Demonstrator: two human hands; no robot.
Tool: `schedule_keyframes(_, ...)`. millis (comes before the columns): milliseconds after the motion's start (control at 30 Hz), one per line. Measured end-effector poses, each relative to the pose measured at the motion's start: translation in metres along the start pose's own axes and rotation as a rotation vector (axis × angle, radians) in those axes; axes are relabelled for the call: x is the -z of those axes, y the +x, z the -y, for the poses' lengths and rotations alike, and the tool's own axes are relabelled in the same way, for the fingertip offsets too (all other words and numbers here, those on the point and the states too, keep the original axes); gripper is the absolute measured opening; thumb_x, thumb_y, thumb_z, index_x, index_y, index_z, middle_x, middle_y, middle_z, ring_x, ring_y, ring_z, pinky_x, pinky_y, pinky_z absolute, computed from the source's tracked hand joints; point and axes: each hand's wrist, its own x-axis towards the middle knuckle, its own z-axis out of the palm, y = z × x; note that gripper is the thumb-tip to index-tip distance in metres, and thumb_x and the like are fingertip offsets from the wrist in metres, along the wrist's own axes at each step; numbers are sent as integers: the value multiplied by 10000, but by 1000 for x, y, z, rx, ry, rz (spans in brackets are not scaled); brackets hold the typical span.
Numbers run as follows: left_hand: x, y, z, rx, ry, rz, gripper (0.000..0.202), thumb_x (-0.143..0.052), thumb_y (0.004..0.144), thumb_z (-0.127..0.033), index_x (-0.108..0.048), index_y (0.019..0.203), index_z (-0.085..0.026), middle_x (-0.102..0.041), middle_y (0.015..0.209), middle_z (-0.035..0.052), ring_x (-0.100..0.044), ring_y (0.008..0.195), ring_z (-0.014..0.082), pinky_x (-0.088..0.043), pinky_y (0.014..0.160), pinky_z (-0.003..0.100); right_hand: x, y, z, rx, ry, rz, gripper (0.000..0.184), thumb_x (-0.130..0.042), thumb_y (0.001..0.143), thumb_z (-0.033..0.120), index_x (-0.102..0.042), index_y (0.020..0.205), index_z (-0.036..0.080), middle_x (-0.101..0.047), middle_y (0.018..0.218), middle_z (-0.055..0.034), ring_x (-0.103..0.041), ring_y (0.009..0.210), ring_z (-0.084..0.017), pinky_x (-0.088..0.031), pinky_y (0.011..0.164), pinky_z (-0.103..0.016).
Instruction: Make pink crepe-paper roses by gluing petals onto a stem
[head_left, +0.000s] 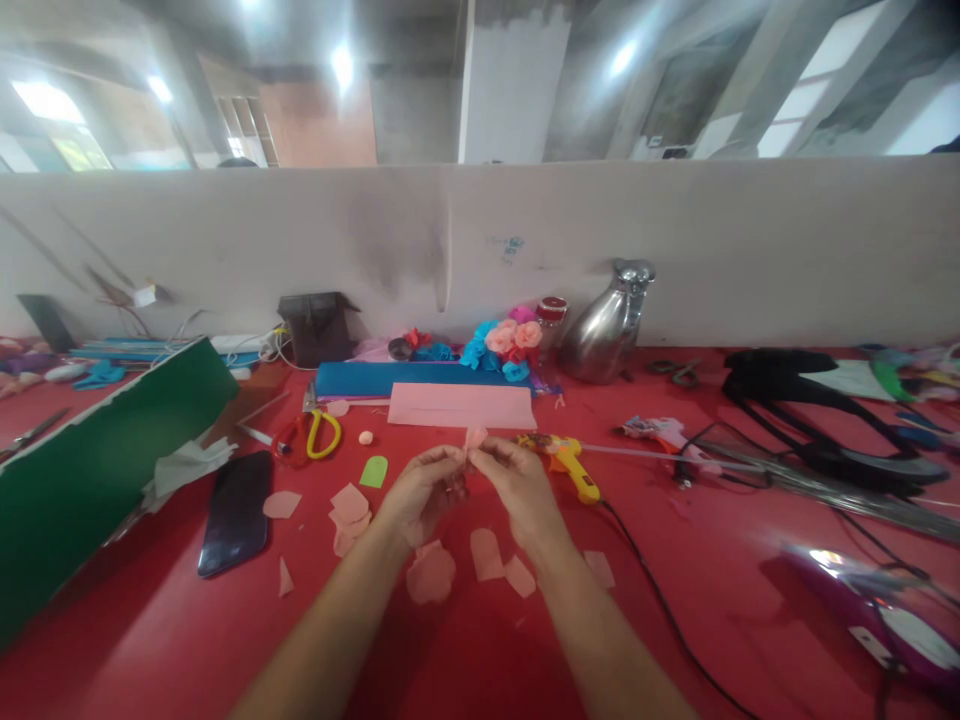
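Both hands meet above the middle of the red table. My left hand (429, 492) and my right hand (517, 484) pinch a small pink paper petal (475, 439) between their fingertips. Below them lie cut pink paper pieces (431, 573), with more petals (349, 512) to the left of my left wrist. A pink paper strip (461, 405) rests just behind the hands. Close to my right hand is a yellow glue gun (576, 470). A green paper piece (373, 471) and scissors with red and yellow handles (323, 435) lie left of my left hand.
A dark phone (235, 514) and a green board (112, 470) are at left. Paper flowers (513, 340), a red-lidded jar (552, 312) and a steel jug (609, 325) stand at the back. The glue gun's black cord (652, 580) runs toward the front right, near a purple iron (877, 605).
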Motion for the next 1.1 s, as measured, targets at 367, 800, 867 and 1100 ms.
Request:
schedule_keyframes(367, 3, 1, 0, -8, -79, 54, 148, -685, 663, -226, -583, 703, -126, -477, 596, -24, -356, 473, 31, -305, 464, 179, 1, -2, 7, 53, 9, 68, 70, -612, 689, 246, -651, 709, 192, -629, 709, 9, -558, 722, -153, -423, 721, -283)
schedule_keyframes(800, 3, 2, 4, -96, -65, 47, 158, -721, 634, -212, -599, 705, -142, -508, 607, -28, -448, 543, 46, -357, 559, 180, -3, -5, -2, 233, -204, 1, 176, -617, 732, 310, -643, 854, 187, -630, 845, -50, -556, 722, -163, -455, 668, -283)
schedule_keyframes(867, 1, 2, 4, -85, -73, 22, 169, -729, 620, -205, -590, 697, -147, -518, 621, -28, -463, 553, 49, -358, 553, 176, -4, -8, 1, 265, -249, 7, 170, -607, 742, 308, -636, 865, 193, -628, 867, -51, -559, 736, -166, -452, 672, -285)
schedule_keyframes(1100, 2, 1, 3, -79, -116, -6, 193, -736, 590, -170, -562, 671, -150, -531, 609, -39, -489, 552, 51, -363, 535, 165, -11, -15, 4, 311, -340, -43, 225, -625, 734, 316, -572, 930, 219, -634, 852, -28, -567, 739, -167, -442, 690, -296)
